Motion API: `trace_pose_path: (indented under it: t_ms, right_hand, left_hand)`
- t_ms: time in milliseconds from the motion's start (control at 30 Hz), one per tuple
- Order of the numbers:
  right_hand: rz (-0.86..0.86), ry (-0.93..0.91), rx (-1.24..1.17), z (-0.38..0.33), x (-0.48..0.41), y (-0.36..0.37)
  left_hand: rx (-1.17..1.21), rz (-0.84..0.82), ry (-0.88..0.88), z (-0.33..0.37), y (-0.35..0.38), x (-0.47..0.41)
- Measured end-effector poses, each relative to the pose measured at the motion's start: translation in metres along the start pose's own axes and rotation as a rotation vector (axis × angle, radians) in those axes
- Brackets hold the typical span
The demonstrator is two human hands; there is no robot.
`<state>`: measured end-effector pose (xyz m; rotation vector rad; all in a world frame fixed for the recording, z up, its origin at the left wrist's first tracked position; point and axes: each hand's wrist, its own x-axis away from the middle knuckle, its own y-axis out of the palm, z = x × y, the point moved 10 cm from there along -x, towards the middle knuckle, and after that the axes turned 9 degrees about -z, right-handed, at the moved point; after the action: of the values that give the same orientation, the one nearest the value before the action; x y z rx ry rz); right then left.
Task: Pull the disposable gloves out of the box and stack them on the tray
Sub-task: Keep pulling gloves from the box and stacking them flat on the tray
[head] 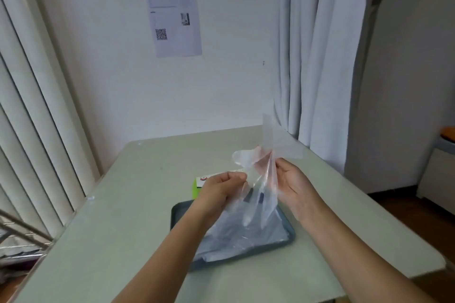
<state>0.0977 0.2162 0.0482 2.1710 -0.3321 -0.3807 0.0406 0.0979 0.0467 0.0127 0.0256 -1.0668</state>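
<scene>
A clear plastic glove (261,179) hangs in the air above the dark grey tray (178,209), its fingers fanning upward. My left hand (219,189) pinches its left edge with curled fingers. My right hand (290,179) holds its right side, with the fingertips behind the film. A loose pile of clear gloves (246,233) lies in the tray. The green and white glove box (199,183) sits just behind the tray, mostly hidden by my left hand.
The pale tabletop (118,216) stretches to the left and front of the tray. White curtains (317,56) hang at the back right and vertical blinds (29,130) on the left. A metal rack (17,231) stands at the table's left edge.
</scene>
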Motion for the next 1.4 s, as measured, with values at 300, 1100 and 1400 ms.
trace_pose_path:
  t_ms: [300, 1100, 1400]
  right_hand:
    - [0.104, 0.192, 0.164, -0.024, 0.035, -0.033]
    - [0.090, 0.373, 0.942, 0.011, 0.021, -0.031]
    - [0.328, 0.600, 1.612, 0.010, 0.024, -0.082]
  left_hand:
    - [0.003, -0.014, -0.103, 0.000, -0.025, 0.025]
    - [-0.226, -0.162, -0.356, 0.010, -0.076, 0.028]
    - [-0.667, 0.029, -0.527, -0.051, -0.101, 0.004]
